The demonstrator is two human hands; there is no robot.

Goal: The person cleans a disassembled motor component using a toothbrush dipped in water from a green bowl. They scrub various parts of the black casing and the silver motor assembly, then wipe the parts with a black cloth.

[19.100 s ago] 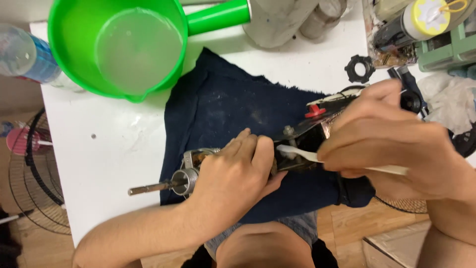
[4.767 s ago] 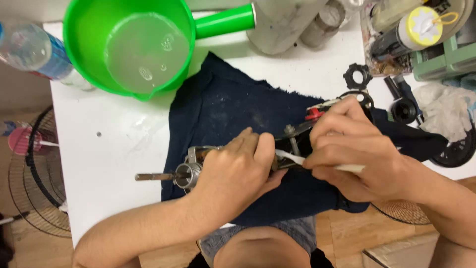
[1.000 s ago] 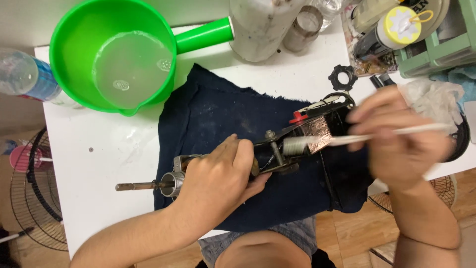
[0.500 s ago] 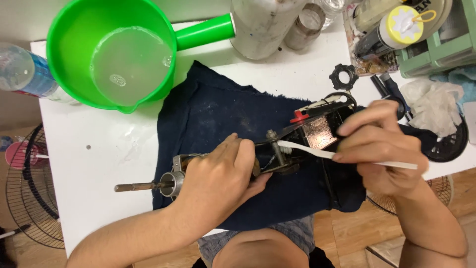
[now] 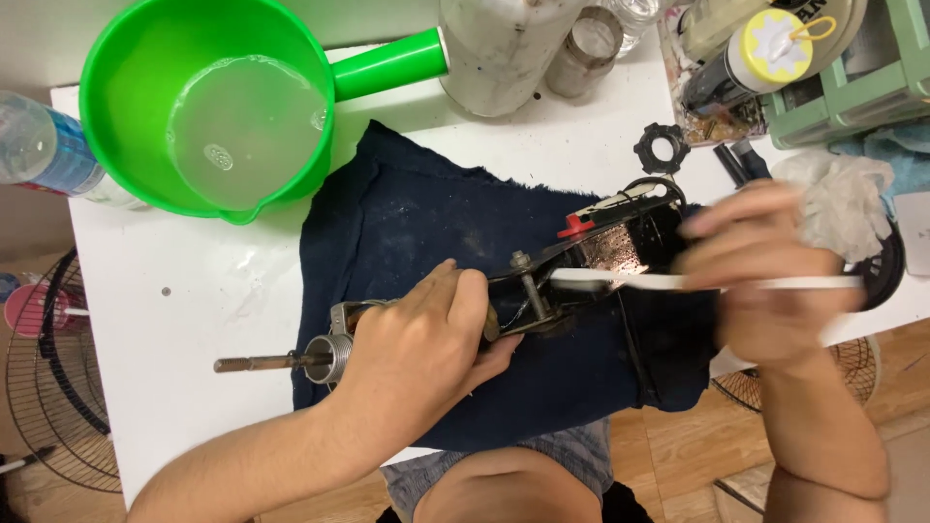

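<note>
A white table over a wood floor, and spread across the middle of it a dark blue cloth with frayed edges. On that cloth lies the motor assembly: a long metal piece, greasy and dark, with a threaded silver collar and a thin shaft poking out left past the cloth's edge, a bolt standing up near the middle, and a black block at the right end carrying a small red tab. The left hand is clamped down over the assembly's left half, fingers wrapped over the top. The right hand, blurred, is closed around a white toothbrush, whose head end lies against the metal just right of the bolt. Behind, a green scoop bowl holds clear water with its handle pointing right. A plastic bottle lies at the far left edge, a black toothed ring sits above the cloth, and a crumpled white rag rests at right.
</note>
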